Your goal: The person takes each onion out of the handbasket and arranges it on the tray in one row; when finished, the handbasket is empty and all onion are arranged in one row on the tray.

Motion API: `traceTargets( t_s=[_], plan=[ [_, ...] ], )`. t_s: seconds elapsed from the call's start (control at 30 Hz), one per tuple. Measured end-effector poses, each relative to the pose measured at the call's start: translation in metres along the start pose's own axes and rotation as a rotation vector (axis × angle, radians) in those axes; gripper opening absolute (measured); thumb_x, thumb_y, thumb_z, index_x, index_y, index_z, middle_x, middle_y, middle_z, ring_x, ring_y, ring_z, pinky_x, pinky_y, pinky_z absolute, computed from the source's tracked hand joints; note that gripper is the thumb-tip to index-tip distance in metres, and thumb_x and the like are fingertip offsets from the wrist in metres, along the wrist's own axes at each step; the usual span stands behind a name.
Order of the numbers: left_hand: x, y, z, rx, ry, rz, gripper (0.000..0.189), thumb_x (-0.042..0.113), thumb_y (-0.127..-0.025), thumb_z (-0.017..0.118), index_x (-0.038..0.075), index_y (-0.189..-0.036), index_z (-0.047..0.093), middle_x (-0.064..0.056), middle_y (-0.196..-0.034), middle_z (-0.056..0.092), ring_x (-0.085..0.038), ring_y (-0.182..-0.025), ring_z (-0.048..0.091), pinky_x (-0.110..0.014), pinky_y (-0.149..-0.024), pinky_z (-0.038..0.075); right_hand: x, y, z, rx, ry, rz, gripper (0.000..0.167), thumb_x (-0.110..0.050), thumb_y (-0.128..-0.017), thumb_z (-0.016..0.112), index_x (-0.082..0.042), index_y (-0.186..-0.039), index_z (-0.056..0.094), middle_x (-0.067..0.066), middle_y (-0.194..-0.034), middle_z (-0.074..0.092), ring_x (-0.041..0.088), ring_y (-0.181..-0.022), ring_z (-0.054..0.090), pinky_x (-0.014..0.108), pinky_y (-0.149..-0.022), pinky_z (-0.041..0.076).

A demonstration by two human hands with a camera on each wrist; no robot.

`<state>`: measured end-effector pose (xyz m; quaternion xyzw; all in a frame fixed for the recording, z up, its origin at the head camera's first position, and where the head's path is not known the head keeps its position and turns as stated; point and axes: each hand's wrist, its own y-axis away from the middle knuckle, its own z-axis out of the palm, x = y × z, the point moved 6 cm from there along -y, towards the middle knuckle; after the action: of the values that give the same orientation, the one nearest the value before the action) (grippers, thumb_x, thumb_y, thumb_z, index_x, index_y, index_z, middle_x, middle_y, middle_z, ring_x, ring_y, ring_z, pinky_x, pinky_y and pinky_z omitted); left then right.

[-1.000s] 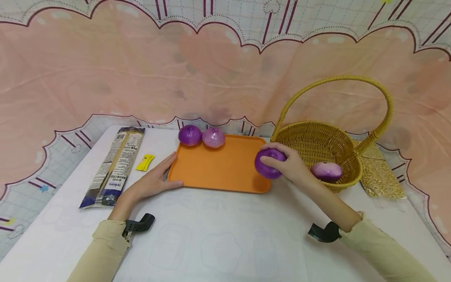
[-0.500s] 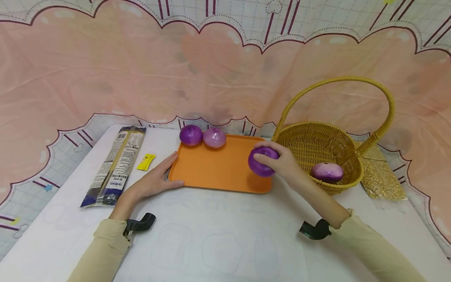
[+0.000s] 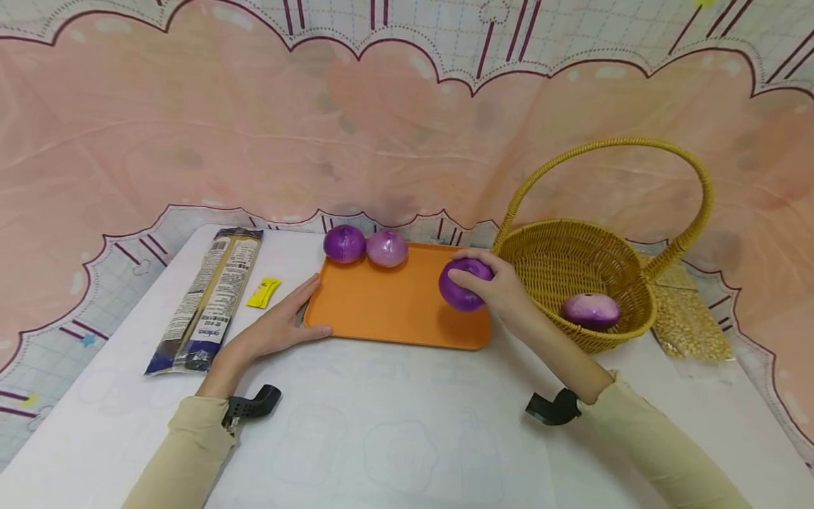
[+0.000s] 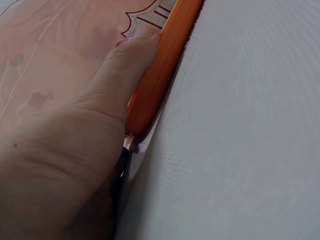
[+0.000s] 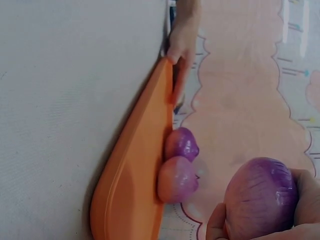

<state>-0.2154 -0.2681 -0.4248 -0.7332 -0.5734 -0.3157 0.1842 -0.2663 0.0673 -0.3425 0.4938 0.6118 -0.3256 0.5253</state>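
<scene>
My right hand grips a dark purple onion over the right end of an orange tray. In the right wrist view the held onion shows a paler side between thumb and fingers. Two more onions, one dark purple and one lighter pink-purple, sit side by side at the tray's back left corner. My left hand rests on the tray's front left corner, fingers straight along the left edge and thumb at the front edge. The left wrist view shows that thumb against the orange rim.
Right of the tray stands a yellow wicker basket with a tall handle, a pink-purple onion inside. Behind it lies a clear bag of yellow grains. To the left are a long printed package and a small yellow packet.
My right hand has moved left with the onion, from the tray's right edge by the basket to farther over the tray. My left hand has stayed at the tray corner.
</scene>
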Motion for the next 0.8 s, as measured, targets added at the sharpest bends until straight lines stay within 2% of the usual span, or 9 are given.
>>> traceTargets(
  t_s=[0.17,0.53,0.8],
  plan=[
    [0.000,0.000,0.002,-0.001,0.005,-0.007,0.101,0.051,-0.084,0.070,0.011,-0.157,0.013,-0.010,-0.165,0.006,-0.036,-0.152,0.009,-0.057,-0.122,0.012,0.002,-0.004,0.002,0.011,-0.044,0.013,0.046,-0.027,-0.090,0.068,-0.011,-0.131,0.053,0.011,-0.142,0.046,0.034,-0.129,0.044,0.051,-0.104,0.047],
    [0.001,0.000,0.002,0.000,0.001,0.001,0.101,0.050,-0.083,0.071,0.010,-0.157,0.014,-0.010,-0.165,0.007,-0.035,-0.152,0.010,-0.056,-0.123,0.013,0.006,-0.014,0.009,0.038,-0.173,0.050,0.049,-0.026,-0.092,0.066,-0.011,-0.135,0.049,0.013,-0.146,0.041,0.034,-0.133,0.043,0.050,-0.111,0.041],
    [0.000,0.000,0.000,0.002,-0.006,0.001,0.101,0.050,-0.083,0.071,0.009,-0.157,0.014,-0.010,-0.165,0.007,-0.035,-0.152,0.009,-0.056,-0.123,0.013,0.007,-0.019,0.013,0.048,-0.179,0.073,0.055,-0.027,-0.092,0.066,-0.009,-0.139,0.045,0.012,-0.148,0.039,0.034,-0.134,0.041,0.049,-0.113,0.040]
  ],
)
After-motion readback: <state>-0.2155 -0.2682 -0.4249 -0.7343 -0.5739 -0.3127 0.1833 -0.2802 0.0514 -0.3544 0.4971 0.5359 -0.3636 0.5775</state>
